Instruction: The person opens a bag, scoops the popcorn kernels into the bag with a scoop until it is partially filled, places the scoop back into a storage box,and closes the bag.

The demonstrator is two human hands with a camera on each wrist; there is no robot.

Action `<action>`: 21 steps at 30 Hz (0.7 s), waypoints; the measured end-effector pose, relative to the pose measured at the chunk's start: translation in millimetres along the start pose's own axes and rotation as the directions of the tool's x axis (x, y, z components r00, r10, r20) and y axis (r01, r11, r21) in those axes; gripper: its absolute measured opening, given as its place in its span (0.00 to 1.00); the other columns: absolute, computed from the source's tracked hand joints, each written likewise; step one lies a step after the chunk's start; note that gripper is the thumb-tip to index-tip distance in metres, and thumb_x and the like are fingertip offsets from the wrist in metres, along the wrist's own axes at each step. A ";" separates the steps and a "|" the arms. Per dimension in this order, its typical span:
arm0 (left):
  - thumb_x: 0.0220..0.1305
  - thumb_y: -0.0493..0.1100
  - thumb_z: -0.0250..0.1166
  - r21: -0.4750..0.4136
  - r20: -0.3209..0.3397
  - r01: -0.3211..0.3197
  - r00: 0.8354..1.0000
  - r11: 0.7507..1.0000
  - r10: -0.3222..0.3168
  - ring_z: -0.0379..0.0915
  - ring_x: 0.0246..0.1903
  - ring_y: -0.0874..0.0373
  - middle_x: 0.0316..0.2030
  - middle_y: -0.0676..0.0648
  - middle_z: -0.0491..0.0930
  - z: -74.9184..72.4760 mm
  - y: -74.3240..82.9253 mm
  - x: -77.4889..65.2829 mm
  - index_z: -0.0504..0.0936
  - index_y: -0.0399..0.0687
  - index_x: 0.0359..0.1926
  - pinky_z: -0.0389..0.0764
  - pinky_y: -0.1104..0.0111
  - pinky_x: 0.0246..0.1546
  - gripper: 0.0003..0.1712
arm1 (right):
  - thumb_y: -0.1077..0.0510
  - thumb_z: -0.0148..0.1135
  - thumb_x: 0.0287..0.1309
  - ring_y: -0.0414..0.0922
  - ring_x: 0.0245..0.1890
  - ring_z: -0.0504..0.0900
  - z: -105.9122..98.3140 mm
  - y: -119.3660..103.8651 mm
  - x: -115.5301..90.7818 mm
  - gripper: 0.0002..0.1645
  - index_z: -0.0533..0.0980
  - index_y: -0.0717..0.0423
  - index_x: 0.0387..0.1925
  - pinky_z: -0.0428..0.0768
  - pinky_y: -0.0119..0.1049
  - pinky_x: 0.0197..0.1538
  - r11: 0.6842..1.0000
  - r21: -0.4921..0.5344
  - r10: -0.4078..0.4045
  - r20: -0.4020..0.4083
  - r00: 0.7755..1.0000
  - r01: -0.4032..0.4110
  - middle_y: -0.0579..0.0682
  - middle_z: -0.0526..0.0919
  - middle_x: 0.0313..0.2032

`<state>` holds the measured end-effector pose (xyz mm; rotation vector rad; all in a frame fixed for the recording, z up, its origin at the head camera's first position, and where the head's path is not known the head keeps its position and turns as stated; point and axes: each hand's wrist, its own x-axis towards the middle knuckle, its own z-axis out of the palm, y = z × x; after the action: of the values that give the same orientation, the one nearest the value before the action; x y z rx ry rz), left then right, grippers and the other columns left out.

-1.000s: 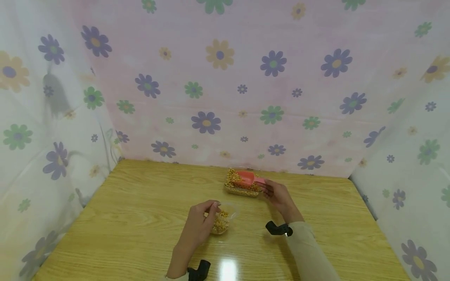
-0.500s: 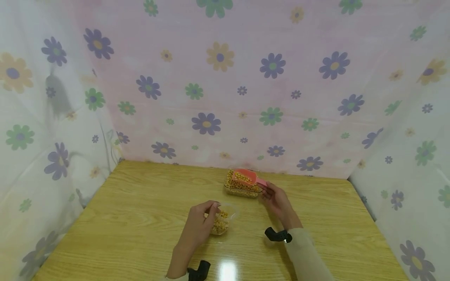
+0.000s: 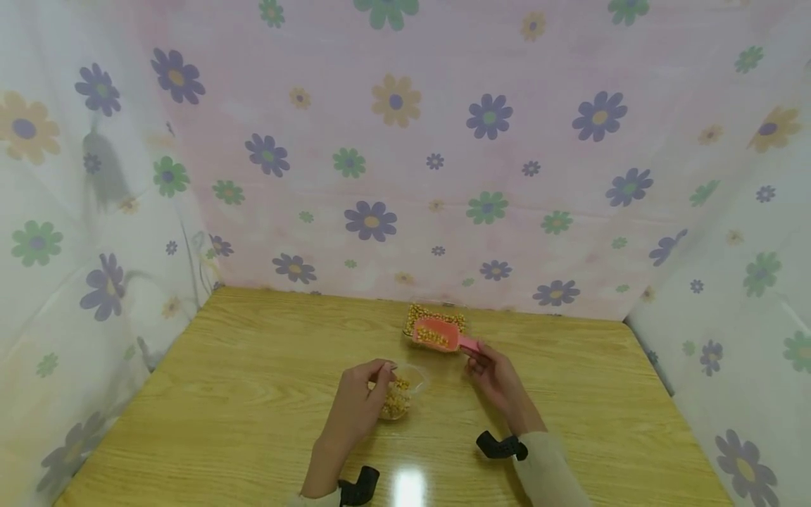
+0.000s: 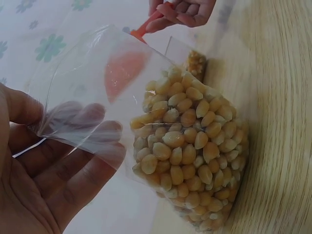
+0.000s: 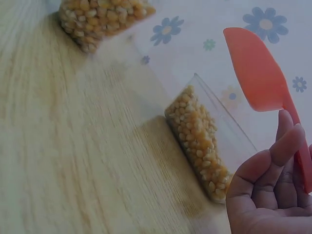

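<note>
My left hand (image 3: 361,398) pinches the top edge of a clear plastic bag (image 4: 83,63) between thumb and fingers. Corn kernels (image 4: 190,141) fill the bag's lower part, which stands on the table. In my right hand (image 3: 500,380) is the handle of a red-pink scoop (image 3: 437,334), held level with a small load of kernels in it. The scoop is raised, overlapping the near side of a clear rectangular container (image 5: 214,112) of corn kernels in the head view. In the right wrist view the scoop's underside shows, well above that container.
Both stand on a wood-grain table (image 3: 253,394), the container near the back edge. A flower-patterned cloth (image 3: 317,105) hangs behind the table and at both sides. Each wrist wears a black camera mount (image 3: 500,445).
My right hand has lifted the scoop out of the container's corn, levelled it with kernels inside, and drawn it toward me. The left hand keeps its pinch on the bag.
</note>
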<state>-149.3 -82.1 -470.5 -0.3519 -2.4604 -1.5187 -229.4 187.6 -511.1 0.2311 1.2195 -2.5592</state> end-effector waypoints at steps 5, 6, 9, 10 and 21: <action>0.79 0.43 0.54 0.007 -0.031 -0.015 0.999 1.000 0.015 0.79 0.28 0.62 0.32 0.45 0.87 2.0 0.9 0.3 0.89 0.43 0.41 0.72 0.72 0.21 0.17 | 0.57 0.40 0.82 0.37 0.27 0.79 5.5 2.0 -11.0 0.24 0.80 0.51 0.33 0.78 0.33 0.41 1.000 0.023 -0.010 0.048 0.999 0.008 0.49 0.91 0.35; 0.79 0.42 0.54 0.009 -0.039 -0.018 0.999 1.000 0.018 0.78 0.27 0.63 0.32 0.45 0.87 2.3 1.4 0.4 0.89 0.42 0.41 0.72 0.72 0.19 0.17 | 0.57 0.40 0.82 0.37 0.28 0.79 7.3 1.9 -13.4 0.24 0.81 0.51 0.33 0.78 0.33 0.42 1.000 0.023 -0.011 0.070 0.997 0.010 0.48 0.91 0.36; 0.79 0.42 0.54 0.014 -0.056 -0.011 0.998 1.000 0.012 0.74 0.23 0.65 0.32 0.44 0.87 3.2 2.4 1.2 0.89 0.40 0.40 0.68 0.73 0.15 0.17 | 0.57 0.39 0.82 0.36 0.28 0.79 14.2 0.4 -21.6 0.25 0.83 0.51 0.35 0.78 0.32 0.43 1.000 0.017 -0.022 0.123 0.992 0.021 0.47 0.91 0.37; 0.78 0.42 0.55 0.018 -0.059 -0.004 0.998 1.000 0.005 0.73 0.22 0.66 0.32 0.44 0.87 3.3 2.8 1.4 0.89 0.40 0.41 0.67 0.73 0.15 0.17 | 0.57 0.39 0.82 0.36 0.28 0.79 16.2 -0.4 -24.2 0.26 0.84 0.51 0.36 0.78 0.32 0.43 1.000 0.014 -0.024 0.135 0.991 0.022 0.47 0.91 0.37; 0.77 0.39 0.55 0.008 -0.095 0.059 0.994 0.998 -0.058 0.80 0.28 0.59 0.32 0.43 0.87 5.7 7.0 1.9 0.89 0.38 0.43 0.67 0.71 0.13 0.16 | 0.57 0.41 0.81 0.36 0.27 0.79 31.2 -10.8 -51.5 0.24 0.84 0.48 0.37 0.79 0.32 0.43 0.994 -0.103 -0.013 0.166 0.986 0.031 0.45 0.91 0.34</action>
<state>-149.2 -73.8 -466.5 -0.2022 -2.4239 -1.5076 -185.0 179.8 -469.9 -0.0176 1.2951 -2.4666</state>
